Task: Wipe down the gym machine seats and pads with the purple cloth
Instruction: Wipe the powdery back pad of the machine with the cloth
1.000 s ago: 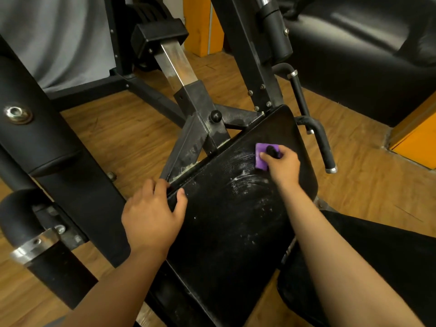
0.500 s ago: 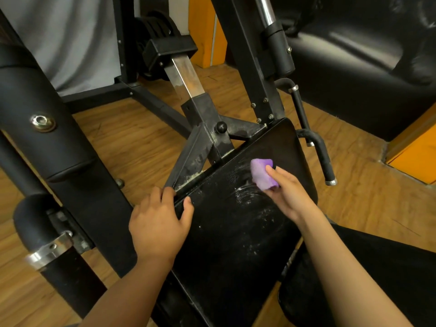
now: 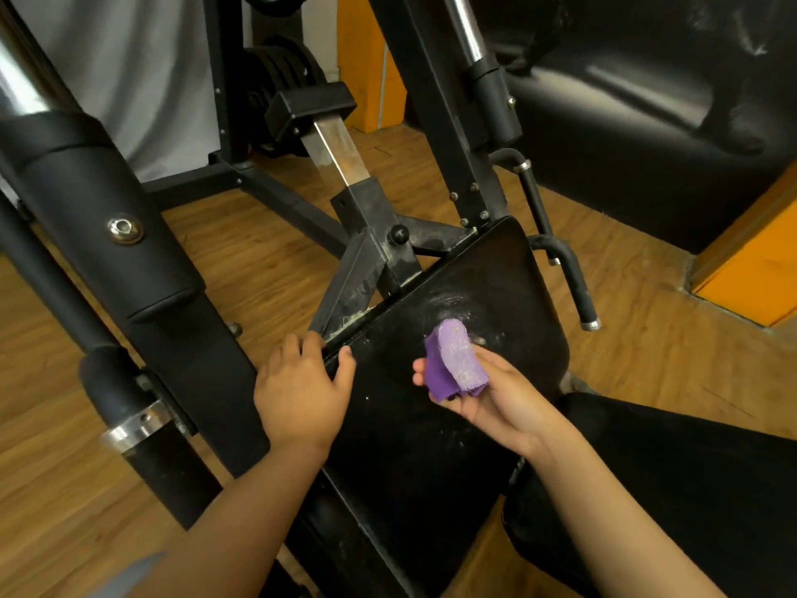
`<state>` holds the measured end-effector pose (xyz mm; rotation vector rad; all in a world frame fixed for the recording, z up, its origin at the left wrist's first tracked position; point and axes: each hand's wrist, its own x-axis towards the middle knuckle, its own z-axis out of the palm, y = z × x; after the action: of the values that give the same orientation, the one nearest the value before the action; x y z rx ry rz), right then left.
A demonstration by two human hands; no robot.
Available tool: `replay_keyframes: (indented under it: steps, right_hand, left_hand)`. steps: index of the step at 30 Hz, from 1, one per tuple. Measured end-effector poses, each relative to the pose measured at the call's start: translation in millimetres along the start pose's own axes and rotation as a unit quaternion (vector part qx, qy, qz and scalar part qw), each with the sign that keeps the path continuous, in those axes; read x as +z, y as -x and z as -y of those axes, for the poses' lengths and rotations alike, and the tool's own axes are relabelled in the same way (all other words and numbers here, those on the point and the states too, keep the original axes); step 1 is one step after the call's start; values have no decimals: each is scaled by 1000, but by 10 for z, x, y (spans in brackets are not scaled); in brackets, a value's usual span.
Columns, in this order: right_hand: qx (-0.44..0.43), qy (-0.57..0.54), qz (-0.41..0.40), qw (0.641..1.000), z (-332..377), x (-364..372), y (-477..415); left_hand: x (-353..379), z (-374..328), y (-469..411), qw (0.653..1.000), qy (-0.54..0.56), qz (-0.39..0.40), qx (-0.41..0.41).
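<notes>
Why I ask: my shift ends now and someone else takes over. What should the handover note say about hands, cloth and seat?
Left hand grips the seat pad's left edge. Right hand, palm up, holds the purple cloth over the pad, white residue on it.
Done: smeared wipe marks near the pad's top.
Left: white specks across the pad; black roller pad on the left.

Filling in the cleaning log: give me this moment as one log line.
left hand: grips seat pad edge | right hand: palm up, holds purple cloth | seat pad: white smears visible
</notes>
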<state>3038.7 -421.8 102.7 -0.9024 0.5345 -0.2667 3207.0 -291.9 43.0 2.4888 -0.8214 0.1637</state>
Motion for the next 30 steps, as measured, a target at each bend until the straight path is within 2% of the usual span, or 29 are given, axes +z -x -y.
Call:
replay_keyframes:
  steps: [2, 5, 6, 8, 10, 11, 20, 23, 27, 30]
  right_hand:
    - [-2, -20, 5, 1000, 8, 99, 239]
    - [-9, -34, 2, 999, 44, 201, 569]
    - [-9, -36, -3, 999, 42, 217, 650]
    - [-17, -42, -9, 999, 33, 264, 795]
    - [-23, -46, -14, 999, 0, 306, 864]
    - [-28, -38, -13, 999, -19, 341, 918]
    - [-81, 131, -89, 984, -225, 410, 1375]
    - [-104, 115, -108, 982, -129, 323, 1475]
    - [-105, 143, -115, 977, -39, 216, 1561]
    - [-112, 159, -133, 972, -42, 161, 1572]
  left_hand:
    - [-115, -37, 25, 994, 76, 60, -46]
    - [-400, -172, 301, 963, 247, 111, 4]
    - [-519, -257, 440, 933, 331, 142, 20]
    - [-740, -467, 694, 849, 469, 240, 31]
    - [-866, -617, 848, 784, 537, 307, 54]
    - [-913, -661, 904, 766, 555, 318, 69]
    - [-1095, -543, 1119, 725, 578, 367, 79]
    - [-1140, -515, 1100, 723, 585, 365, 46]
    - [-1210, -510, 1066, 704, 591, 394, 11]
    - [-1263, -545, 1059, 717, 572, 398, 0]
